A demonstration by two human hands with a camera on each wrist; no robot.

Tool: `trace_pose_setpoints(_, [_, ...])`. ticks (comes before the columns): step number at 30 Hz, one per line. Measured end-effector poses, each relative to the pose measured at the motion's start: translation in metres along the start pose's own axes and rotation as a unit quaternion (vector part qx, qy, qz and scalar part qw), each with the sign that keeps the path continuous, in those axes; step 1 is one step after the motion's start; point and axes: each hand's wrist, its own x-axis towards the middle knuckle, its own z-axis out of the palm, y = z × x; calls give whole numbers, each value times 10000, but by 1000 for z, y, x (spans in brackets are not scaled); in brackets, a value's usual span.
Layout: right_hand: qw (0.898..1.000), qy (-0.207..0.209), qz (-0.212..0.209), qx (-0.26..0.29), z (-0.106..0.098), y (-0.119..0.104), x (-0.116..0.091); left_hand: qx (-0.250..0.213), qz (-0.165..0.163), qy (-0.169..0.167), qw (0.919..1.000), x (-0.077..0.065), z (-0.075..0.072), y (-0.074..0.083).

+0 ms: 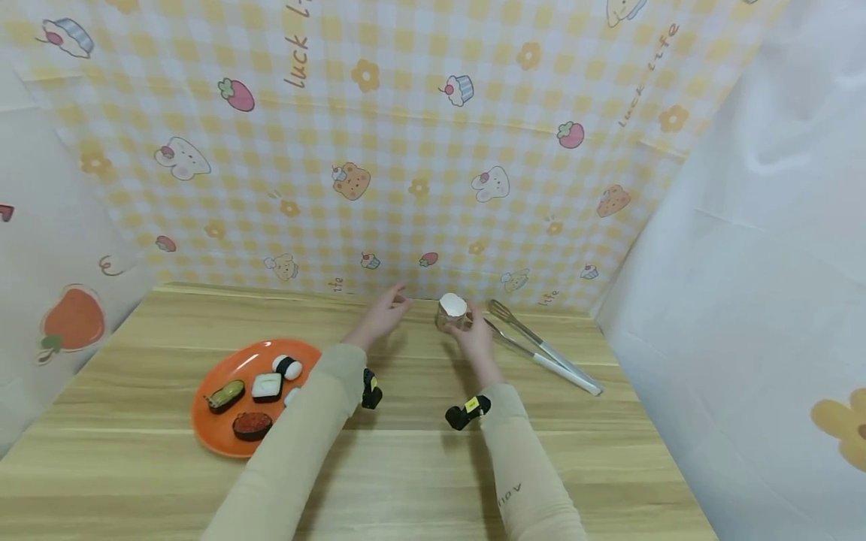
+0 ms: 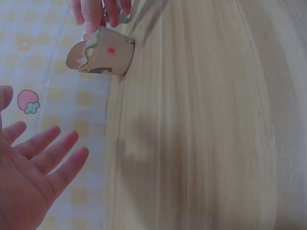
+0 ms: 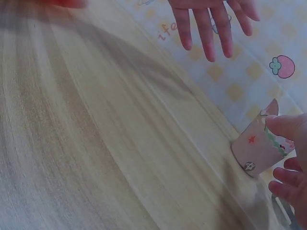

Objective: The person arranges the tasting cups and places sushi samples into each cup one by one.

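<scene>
A small paper baking cup (image 1: 452,308) with a printed side and a shaped rim stands upright at the back of the table, its white inside showing. My right hand (image 1: 476,340) holds it from the right, the thumb on its near side. In the right wrist view the thumb (image 3: 283,125) overlaps the cup (image 3: 256,148); the other fingertips are partly hidden at its far side. Left of the cup and apart from it, my left hand (image 1: 380,315) is in the air with nothing in it. Its fingers (image 2: 55,151) are spread and straight in the left wrist view.
An orange plate (image 1: 203,421) on the left bears several sushi pieces (image 1: 267,387), partly hidden by the left sleeve. Metal tongs (image 1: 551,361) with pale handles lie spread to the right of the cup. A patterned yellow-checked cloth (image 1: 406,150) hangs behind the table (image 1: 406,481).
</scene>
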Motion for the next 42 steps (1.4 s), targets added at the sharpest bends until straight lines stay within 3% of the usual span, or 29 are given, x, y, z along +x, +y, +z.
trace_pose_setpoints(7, [9999,-9,-60,142,6,8,2,-395,-215,-26,9990,3,12,2])
trace_pose_setpoints(16, [9989,-119,36,457,9,9,5,-835,-215,-181,9961,10,28,4])
trace_pose_setpoints(24, [9992,-152,92,353,11,12,7,-1017,-407,-252,9937,12,38,5])
trace_pose_setpoints(31, [9991,-192,107,373,12,14,8,-1267,-854,-538,9868,12,47,6])
trace_pose_setpoints(42, [9978,-322,71,573,9,18,10,-1506,-842,-891,9810,25,64,-1])
